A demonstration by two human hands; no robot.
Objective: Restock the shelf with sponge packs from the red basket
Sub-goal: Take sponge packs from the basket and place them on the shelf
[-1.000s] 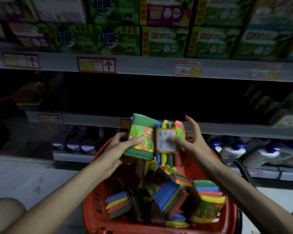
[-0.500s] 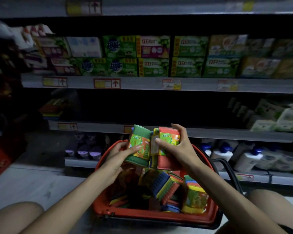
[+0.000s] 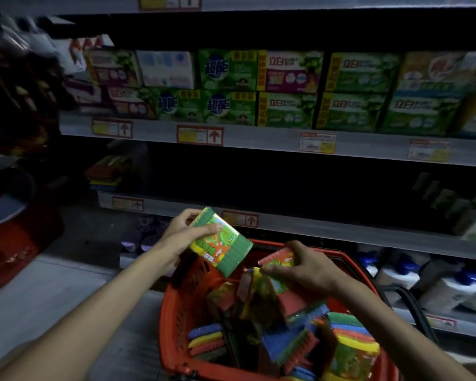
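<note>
Sponge pack, one: green-edged, with an orange and green wrapper whose print is too blurred to read. It is held tilted in the air over the far left rim of the red basket, in front of the middle shelf edge. Left hand grips it, thumb laid across the front face and fingers wrapped behind. Right hand curls over a second pack, red-edged, pinching its top; this one sits on top of the pile inside the basket. Lower in the basket, three more packs are distinct: a striped one at the left, a blue-faced one in the middle and a rainbow-striped one at the right. The rest is a jumble that cannot be counted. The middle shelf edge carries two price tags with up arrows. At the left of that shelf is one low stack of flat coloured pieces. The shelf above holds boxed goods in two tiers: three green boxes reading 超能 and at least five reading 立白. Its edge carries two arrow tags and two plain tags, text illegible. On the bottom shelf at the right stand at least three white bottles with blue caps. One red crate sits far left, blurred.
</note>
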